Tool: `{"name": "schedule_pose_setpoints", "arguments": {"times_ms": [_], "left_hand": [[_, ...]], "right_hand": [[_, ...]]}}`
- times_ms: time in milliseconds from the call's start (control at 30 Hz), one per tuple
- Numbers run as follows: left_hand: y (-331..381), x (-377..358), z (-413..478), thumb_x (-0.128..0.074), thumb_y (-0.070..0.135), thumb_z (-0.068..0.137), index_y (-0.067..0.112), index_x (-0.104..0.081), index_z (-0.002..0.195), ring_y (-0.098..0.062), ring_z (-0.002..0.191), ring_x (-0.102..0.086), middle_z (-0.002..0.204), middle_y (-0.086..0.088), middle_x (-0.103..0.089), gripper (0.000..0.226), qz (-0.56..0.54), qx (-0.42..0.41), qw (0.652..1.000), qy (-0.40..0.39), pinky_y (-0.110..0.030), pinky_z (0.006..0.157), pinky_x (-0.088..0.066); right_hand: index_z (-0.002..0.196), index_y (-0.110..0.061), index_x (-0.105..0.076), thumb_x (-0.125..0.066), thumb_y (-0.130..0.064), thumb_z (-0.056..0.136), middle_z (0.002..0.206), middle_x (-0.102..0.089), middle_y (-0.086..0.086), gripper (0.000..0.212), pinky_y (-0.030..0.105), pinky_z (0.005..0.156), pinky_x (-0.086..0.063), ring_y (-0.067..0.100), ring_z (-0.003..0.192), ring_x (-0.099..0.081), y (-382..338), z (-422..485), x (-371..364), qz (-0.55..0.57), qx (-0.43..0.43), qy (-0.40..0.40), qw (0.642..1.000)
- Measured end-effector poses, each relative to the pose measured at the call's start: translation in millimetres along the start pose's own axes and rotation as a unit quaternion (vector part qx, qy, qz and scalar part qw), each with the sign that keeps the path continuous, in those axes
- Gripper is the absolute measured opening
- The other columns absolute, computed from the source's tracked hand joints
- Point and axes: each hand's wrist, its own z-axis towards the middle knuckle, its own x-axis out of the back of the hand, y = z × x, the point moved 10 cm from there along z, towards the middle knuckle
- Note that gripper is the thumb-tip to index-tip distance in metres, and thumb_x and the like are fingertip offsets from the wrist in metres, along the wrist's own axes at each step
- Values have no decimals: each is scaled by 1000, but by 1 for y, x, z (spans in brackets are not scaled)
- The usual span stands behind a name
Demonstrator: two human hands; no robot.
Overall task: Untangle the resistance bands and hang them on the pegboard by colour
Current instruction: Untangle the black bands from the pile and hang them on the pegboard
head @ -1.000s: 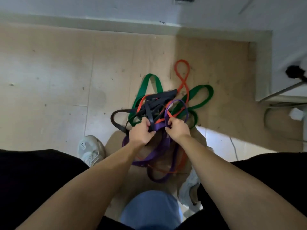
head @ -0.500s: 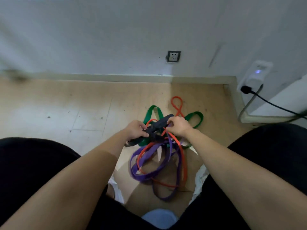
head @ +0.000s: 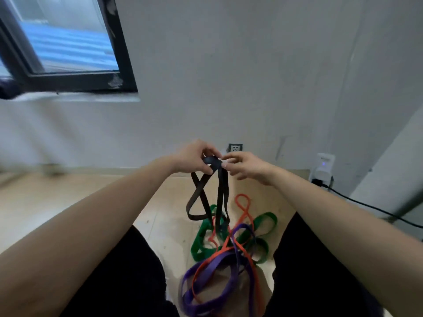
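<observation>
A black band [head: 198,197] hangs in long loops from my raised hands, its lower end still running into the pile on the floor. My left hand [head: 193,160] grips the band's bunched top. My right hand [head: 246,167] touches that knot with thumb and fingertips, the other fingers spread loosely. Below lie a green band [head: 202,244], an orange-red band [head: 243,208] and a purple band [head: 212,266], crossing one another. No pegboard is in view.
A grey wall stands ahead with a socket [head: 235,147] behind my hands and a dark-framed window [head: 68,46] at upper left. A plugged-in white adapter [head: 324,167] with a black cable [head: 366,204] sits at right. My dark-clothed legs flank the pile.
Both hands rose from the pile to chest height, lifting the black band out of the tangle. My view tilted up from the floor to the wall and window.
</observation>
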Motion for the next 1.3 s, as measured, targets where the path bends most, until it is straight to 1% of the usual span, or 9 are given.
{"name": "schedule_pose_setpoints", "arguments": {"times_ms": [100, 233, 367, 533, 700, 833, 1067, 1200, 1300], "left_hand": [[15, 32, -1, -87, 5, 68, 25, -69, 110, -29, 96, -70, 102, -7, -74, 49, -26, -35, 998, 35, -45, 89, -57], [32, 65, 2, -83, -4, 73, 15, -69, 118, -6, 90, -70, 101, 0, -74, 52, -76, -66, 994, 45, -15, 76, -53], [53, 112, 11, -77, -5, 81, 14, -70, 113, -12, 98, -72, 105, -5, -75, 38, -152, -109, 976, 108, -22, 88, -55], [51, 141, 28, -76, 3, 85, 8, -70, 115, -13, 86, -65, 97, -7, -71, 31, -205, -104, 958, 169, -22, 73, -53], [23, 113, 46, -77, 8, 86, 14, -73, 106, -10, 76, -64, 89, -4, -73, 22, -213, -78, 954, 195, -20, 71, -54], [-18, 97, 57, -76, 8, 87, 16, -73, 101, -12, 71, -63, 85, -1, -71, 17, -270, -44, 935, 226, -21, 72, -55], [-65, 77, 75, -69, 11, 93, 5, -71, 110, -15, 76, -67, 90, -9, -73, 18, -253, -2, 945, 209, -16, 70, -53], [-85, 69, 78, -66, 12, 96, 7, -69, 111, -3, 70, -69, 96, -12, -75, 17, -209, 20, 962, 174, -13, 69, -52], [-84, 52, 79, -63, 14, 98, 4, -68, 116, 4, 71, -67, 99, -11, -75, 21, -149, 22, 983, 109, -10, 68, -50]], "right_hand": [[127, -22, -63, -62, -40, 97, 119, -68, 0, 35, 35, 86, -50, 22, 104, -64, -27, 2, 11, 5, 3, -2, 1000], [106, -13, -64, -69, -27, 93, 101, -68, 4, 20, 35, 84, -47, 19, 93, -62, -63, 9, 36, -7, 9, -3, 1000], [97, -13, -57, -67, -2, 89, 92, -64, 8, 16, 33, 76, -47, 23, 88, -61, -89, 16, 74, -33, 40, 45, 998], [116, -13, -62, -74, -17, 89, 100, -66, 1, 30, 35, 85, -50, 16, 91, -62, -97, 35, 81, -8, 57, 30, 998], [104, -16, -68, -72, -22, 92, 95, -70, 0, 14, 37, 84, -49, 18, 90, -65, -59, 68, 47, 50, 58, 16, 997], [113, -15, -66, -69, -28, 94, 106, -70, 4, 23, 37, 87, -51, 19, 95, -66, -23, 94, 28, 70, 43, 30, 996], [115, -13, -70, -66, -26, 97, 107, -74, 6, 23, 33, 90, -50, 12, 98, -68, -9, 120, 12, 62, 48, -16, 997], [113, -9, -70, -68, -27, 95, 104, -76, 8, 26, 43, 98, -51, 13, 96, -70, 3, 126, 41, 64, 31, 29, 997], [99, -13, -72, -73, -26, 91, 93, -72, 5, 15, 38, 89, -52, 12, 88, -68, 3, 122, 58, 72, 42, 60, 995]]}}
